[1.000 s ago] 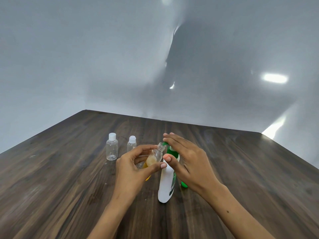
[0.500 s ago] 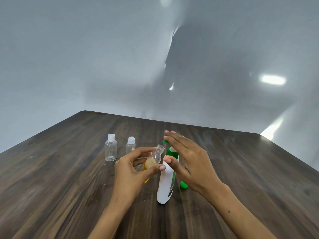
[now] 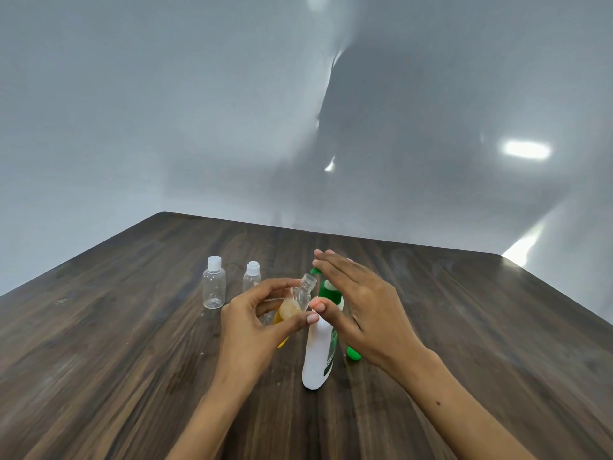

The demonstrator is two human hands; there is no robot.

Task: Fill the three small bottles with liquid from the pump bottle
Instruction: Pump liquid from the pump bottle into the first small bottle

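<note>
My left hand (image 3: 253, 330) grips a small clear bottle (image 3: 298, 298), uncapped and tilted, with yellow-orange liquid in its lower part. Its open mouth sits just under the green nozzle of the white pump bottle (image 3: 319, 353), which stands on the table. My right hand (image 3: 361, 308) lies flat over the green pump head, fingers straight, thumb against the bottle's neck. Two more small clear bottles with white caps stand behind: one (image 3: 214, 283) at the left, one (image 3: 252, 277) partly hidden by my left fingers. Both look empty.
All of it rests on a dark wooden table (image 3: 464, 327) whose far edge meets a glossy grey wall. A green object (image 3: 353, 353) lies on the table behind the pump bottle, mostly hidden by my right hand.
My right hand has risen slightly over the pump head. The tilted bottle in my left hand stays at the nozzle. The capped bottles have not moved.
</note>
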